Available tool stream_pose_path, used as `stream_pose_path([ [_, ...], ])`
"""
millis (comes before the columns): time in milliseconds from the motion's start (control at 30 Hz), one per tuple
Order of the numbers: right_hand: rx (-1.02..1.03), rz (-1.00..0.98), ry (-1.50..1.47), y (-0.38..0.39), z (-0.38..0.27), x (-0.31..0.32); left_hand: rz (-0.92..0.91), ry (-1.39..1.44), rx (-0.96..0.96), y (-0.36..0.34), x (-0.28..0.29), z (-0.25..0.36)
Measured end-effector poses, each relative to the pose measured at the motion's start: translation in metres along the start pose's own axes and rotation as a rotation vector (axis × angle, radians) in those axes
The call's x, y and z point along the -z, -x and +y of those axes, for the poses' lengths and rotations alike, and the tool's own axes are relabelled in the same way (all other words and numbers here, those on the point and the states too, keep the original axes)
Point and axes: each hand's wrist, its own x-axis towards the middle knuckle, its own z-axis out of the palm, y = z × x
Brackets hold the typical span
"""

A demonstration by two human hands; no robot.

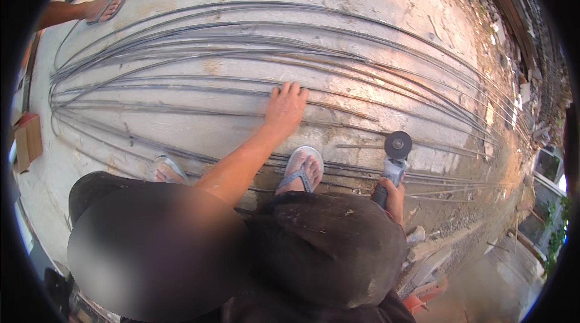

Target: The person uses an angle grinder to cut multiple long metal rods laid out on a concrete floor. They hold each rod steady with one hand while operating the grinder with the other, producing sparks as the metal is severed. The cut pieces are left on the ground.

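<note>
Long dark steel rods [241, 39] lie in a fanned, bent bundle across the concrete, looped together at the left. My left hand [286, 107] reaches down in the middle, its fingers bent over a thin rod; the fingertips partly hide the grip. In my right hand [396, 199] is a grey angle grinder [394, 170], held by its body beside my right knee. Its dark round disc points away from me, above the lower rods. Whether the disc spins cannot be told.
My sandalled feet [304, 169] stand among the near rods. Another person's sandalled foot [107, 8] is at the upper left. A cardboard box [28, 142] sits at the left edge. Rubble and wood scraps [435, 253] lie at the lower right, with debris along the right edge.
</note>
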Motion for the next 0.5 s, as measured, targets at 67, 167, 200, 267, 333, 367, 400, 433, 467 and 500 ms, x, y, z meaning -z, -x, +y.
stream_pose_path([
  [67,-0.025,-0.006,0.040,0.001,-0.001,0.000,0.002,0.042,-0.012,-0.004,-0.002,-0.008],
  [167,-0.004,0.026,0.060,0.007,0.002,0.001,0.069,0.041,-0.047,-0.011,-0.004,0.005],
  [200,0.007,0.029,0.077,0.000,0.009,0.009,0.102,0.126,-0.013,-0.013,-0.003,0.009],
  [267,0.022,0.027,0.092,-0.007,0.023,0.025,-0.143,0.267,0.039,-0.026,0.008,0.009],
  [333,0.025,-0.018,0.093,-0.018,0.045,0.039,-0.241,0.298,0.007,-0.028,0.009,-0.007],
  [367,0.024,-0.052,0.101,-0.027,0.059,0.048,-0.210,0.310,-0.040,-0.020,-0.004,-0.019],
  [400,0.037,-0.048,0.118,-0.028,0.058,0.060,-0.294,0.343,-0.044,-0.021,-0.003,-0.011],
  [433,0.044,-0.061,0.108,-0.030,0.065,0.063,-0.383,0.372,-0.055,-0.025,-0.003,-0.003],
  [467,0.045,-0.040,0.101,-0.037,0.069,0.066,-0.476,0.396,-0.075,-0.032,-0.002,0.003],
  [500,0.048,-0.029,0.082,-0.027,0.056,0.051,-0.401,0.401,-0.079,-0.034,-0.008,0.010],
])
